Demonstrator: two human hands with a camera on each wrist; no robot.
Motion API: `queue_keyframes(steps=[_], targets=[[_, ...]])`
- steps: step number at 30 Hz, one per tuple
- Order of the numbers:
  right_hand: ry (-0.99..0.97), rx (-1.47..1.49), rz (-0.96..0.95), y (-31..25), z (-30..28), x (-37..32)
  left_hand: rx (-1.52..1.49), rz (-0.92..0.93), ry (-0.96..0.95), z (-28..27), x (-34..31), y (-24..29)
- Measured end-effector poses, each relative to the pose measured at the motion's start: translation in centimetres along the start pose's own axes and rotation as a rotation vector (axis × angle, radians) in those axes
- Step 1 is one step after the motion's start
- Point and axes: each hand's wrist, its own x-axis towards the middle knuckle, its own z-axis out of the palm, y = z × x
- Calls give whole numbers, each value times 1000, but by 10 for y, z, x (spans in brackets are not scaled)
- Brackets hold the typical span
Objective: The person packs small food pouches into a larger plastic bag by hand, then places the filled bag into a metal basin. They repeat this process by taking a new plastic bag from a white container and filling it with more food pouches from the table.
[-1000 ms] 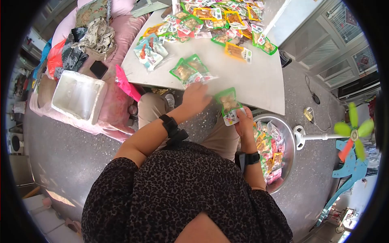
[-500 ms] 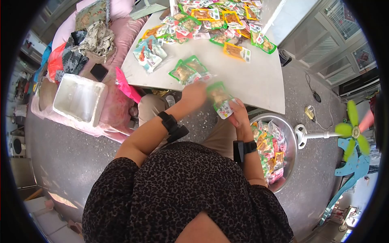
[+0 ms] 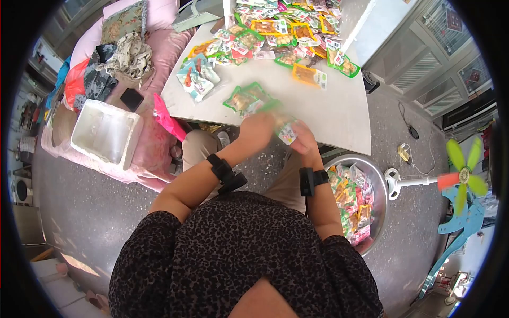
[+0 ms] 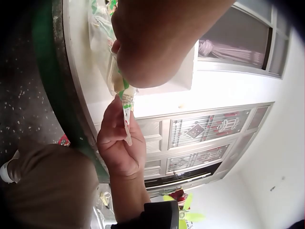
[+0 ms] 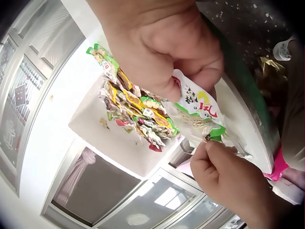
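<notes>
My right hand [image 3: 304,139] pinches the white printed end of a green-edged clear food packet [image 3: 286,130] over the table's front edge. In the right wrist view the same packet [image 5: 196,106] runs from the right hand [image 5: 167,52] down to the left hand [image 5: 221,174], whose thumb and fingertips pinch its green edge. My left hand [image 3: 257,131] is blurred in the head view and hides part of the packet. Two similar green-edged packets [image 3: 245,99] lie on the table just beyond it. The left wrist view shows the right hand [image 4: 121,143] gripping the packet edge-on.
A heap of packets [image 3: 275,40] covers the back of the table [image 3: 339,114]. A blue-white packet [image 3: 197,78] lies left, an orange-edged one [image 3: 308,76] right. A metal basin [image 3: 377,212] of packets stands at right, near a fan [image 3: 464,176]. A foam box [image 3: 106,132] sits on the bed.
My right hand has moved left and slightly up with its packet, close to my left hand. The left hand has shifted slightly and now holds the packet's other end.
</notes>
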Motion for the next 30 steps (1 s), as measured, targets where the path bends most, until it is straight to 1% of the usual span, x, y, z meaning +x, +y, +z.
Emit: queue_keyframes(steps=[2, 5, 8, 9, 12, 14, 15, 17, 18, 20, 21, 23, 25, 27, 30], targets=[[12, 13, 5, -1, 14, 2, 8, 32, 17, 3, -1, -4], [29, 19, -42, 4, 22, 16, 81, -21, -44, 22, -5, -18], [4, 56, -93, 10, 44, 13, 18, -39, -30, 26, -9, -17], [-11, 73, -107, 13, 53, 9, 15, -19, -15, 23, -9, -15], [126, 3, -83, 27, 59, 4, 7, 33, 19, 20, -11, -12], [151, -16, -119, 33, 51, 14, 5, 63, 25, 28, -15, -17], [164, -25, -138, 33, 53, 19, 9, 48, 9, 27, -14, -16], [198, 81, -89, 34, 58, 28, 19, 22, -25, 24, -11, -15], [213, 133, -63, 31, 62, 33, 25, 63, 6, 23, -9, -15], [181, 153, -33, 37, 41, 54, 41, 140, 72, 21, -7, -18], [164, 163, -19, 37, 42, 58, 43, 119, 41, 21, -9, -20], [67, -524, -121, 34, 38, 58, 51, 81, -24, 23, -13, -24], [63, -708, -82, 25, 41, 52, 3, 76, 23, 18, -13, -23], [152, -395, 103, 16, 45, 48, -14, 73, 57, 17, -14, -24], [126, -64, -156, 26, 59, 45, -14, 93, 92, 21, -15, -27]])
